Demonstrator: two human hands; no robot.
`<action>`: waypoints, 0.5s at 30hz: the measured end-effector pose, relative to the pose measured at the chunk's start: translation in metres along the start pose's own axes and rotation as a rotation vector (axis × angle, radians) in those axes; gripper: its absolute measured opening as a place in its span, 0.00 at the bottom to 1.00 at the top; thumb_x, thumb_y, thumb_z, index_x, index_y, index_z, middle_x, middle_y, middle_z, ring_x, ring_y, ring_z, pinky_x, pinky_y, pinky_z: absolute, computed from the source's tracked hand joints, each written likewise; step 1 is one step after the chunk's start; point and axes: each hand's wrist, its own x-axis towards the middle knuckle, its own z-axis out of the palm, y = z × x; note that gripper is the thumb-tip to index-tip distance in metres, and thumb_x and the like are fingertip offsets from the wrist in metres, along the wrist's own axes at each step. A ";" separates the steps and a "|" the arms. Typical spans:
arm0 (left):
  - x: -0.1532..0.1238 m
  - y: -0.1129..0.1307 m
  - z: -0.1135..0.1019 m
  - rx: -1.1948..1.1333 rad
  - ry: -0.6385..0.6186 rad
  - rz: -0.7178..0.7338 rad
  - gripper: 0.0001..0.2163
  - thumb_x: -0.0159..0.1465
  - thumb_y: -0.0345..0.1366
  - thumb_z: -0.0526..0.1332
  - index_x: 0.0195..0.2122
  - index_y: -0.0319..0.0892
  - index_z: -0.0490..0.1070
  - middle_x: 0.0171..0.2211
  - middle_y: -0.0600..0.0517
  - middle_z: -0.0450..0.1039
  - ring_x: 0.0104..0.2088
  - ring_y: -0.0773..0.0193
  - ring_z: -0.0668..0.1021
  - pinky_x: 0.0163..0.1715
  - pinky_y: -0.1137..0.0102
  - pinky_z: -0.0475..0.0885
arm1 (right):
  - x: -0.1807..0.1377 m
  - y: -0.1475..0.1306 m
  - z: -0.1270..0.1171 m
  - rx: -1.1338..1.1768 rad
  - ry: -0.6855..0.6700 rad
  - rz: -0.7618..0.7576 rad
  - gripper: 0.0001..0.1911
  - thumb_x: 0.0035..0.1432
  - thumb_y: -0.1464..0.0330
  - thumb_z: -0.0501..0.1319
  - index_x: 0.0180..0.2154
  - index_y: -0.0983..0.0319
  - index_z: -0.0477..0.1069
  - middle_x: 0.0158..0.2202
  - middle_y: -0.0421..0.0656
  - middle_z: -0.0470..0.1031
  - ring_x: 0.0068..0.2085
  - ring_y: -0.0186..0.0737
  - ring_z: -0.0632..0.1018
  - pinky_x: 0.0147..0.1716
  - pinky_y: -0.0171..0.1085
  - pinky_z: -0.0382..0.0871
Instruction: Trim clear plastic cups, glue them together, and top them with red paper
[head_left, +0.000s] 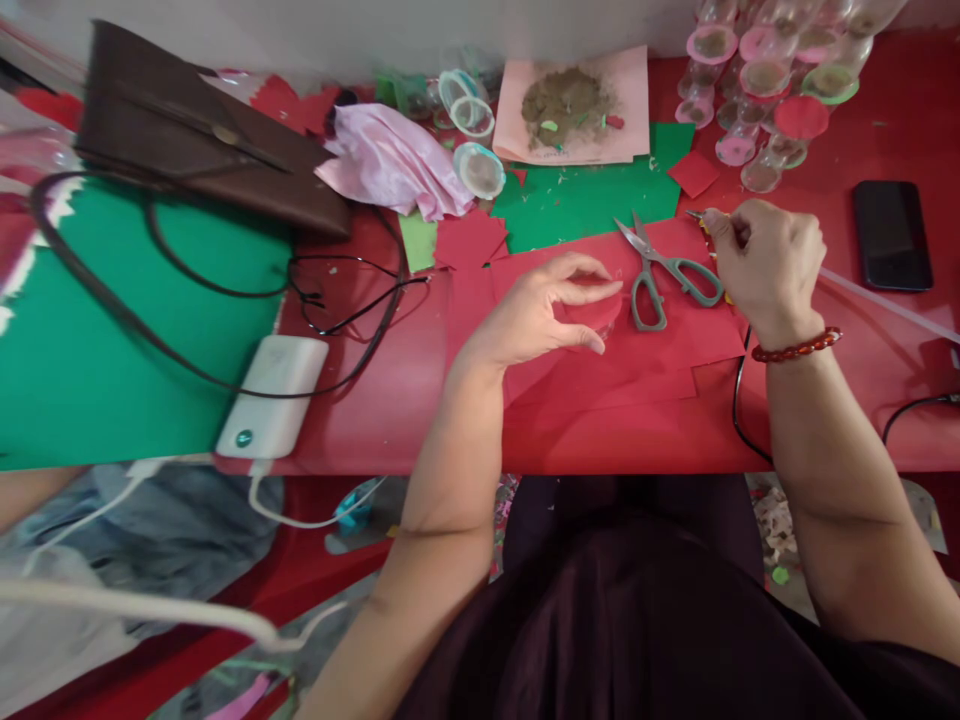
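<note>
My left hand (551, 310) rests on red paper sheets (600, 390) and pinches a small clear cup with a red paper disc (596, 310) between thumb and fingers. My right hand (765, 260), with a red bead bracelet at the wrist, is closed around a thin tool whose tip (694, 214) pokes out to the left; I cannot make out what the tool is. Green-handled scissors (660, 270) lie shut on the red paper between my two hands.
A green sheet (585, 195), a pink sheet with brown soil (570, 105), stacked clear cups (765, 80), a black phone (892, 235), a brown bag (187, 130), pink cloth (390, 160), a white power bank (274, 395) and black cables (225, 290) lie on the red table.
</note>
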 end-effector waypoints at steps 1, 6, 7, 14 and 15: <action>0.000 0.000 0.000 0.001 0.001 0.002 0.26 0.44 0.37 0.83 0.47 0.51 0.85 0.52 0.50 0.75 0.62 0.47 0.73 0.71 0.48 0.61 | 0.000 0.000 0.000 0.008 -0.006 -0.010 0.20 0.71 0.52 0.58 0.31 0.58 0.70 0.36 0.50 0.79 0.40 0.49 0.77 0.40 0.44 0.62; -0.002 -0.003 -0.005 0.145 -0.042 0.064 0.27 0.49 0.46 0.81 0.52 0.52 0.84 0.55 0.49 0.76 0.61 0.49 0.75 0.70 0.49 0.64 | 0.000 0.000 0.003 0.014 -0.009 -0.027 0.20 0.72 0.53 0.57 0.33 0.59 0.72 0.36 0.51 0.80 0.40 0.49 0.78 0.39 0.44 0.63; -0.002 -0.004 -0.007 0.191 -0.051 0.082 0.28 0.51 0.48 0.80 0.53 0.52 0.83 0.56 0.49 0.76 0.61 0.49 0.75 0.70 0.49 0.64 | 0.000 0.000 0.004 -0.001 0.002 -0.025 0.20 0.72 0.53 0.58 0.33 0.60 0.72 0.36 0.51 0.81 0.40 0.49 0.78 0.39 0.44 0.63; -0.005 -0.007 -0.017 0.415 -0.097 0.138 0.36 0.53 0.55 0.77 0.64 0.56 0.74 0.65 0.47 0.69 0.67 0.47 0.70 0.70 0.49 0.64 | 0.003 0.006 0.012 0.061 0.055 -0.124 0.22 0.73 0.52 0.56 0.33 0.60 0.73 0.32 0.50 0.79 0.39 0.48 0.77 0.37 0.42 0.62; -0.006 -0.007 -0.019 0.416 -0.101 0.129 0.38 0.53 0.56 0.77 0.65 0.57 0.73 0.65 0.47 0.68 0.67 0.46 0.69 0.69 0.49 0.64 | 0.003 0.007 0.014 0.081 0.073 -0.147 0.22 0.73 0.52 0.56 0.33 0.60 0.73 0.31 0.49 0.78 0.38 0.47 0.77 0.36 0.42 0.62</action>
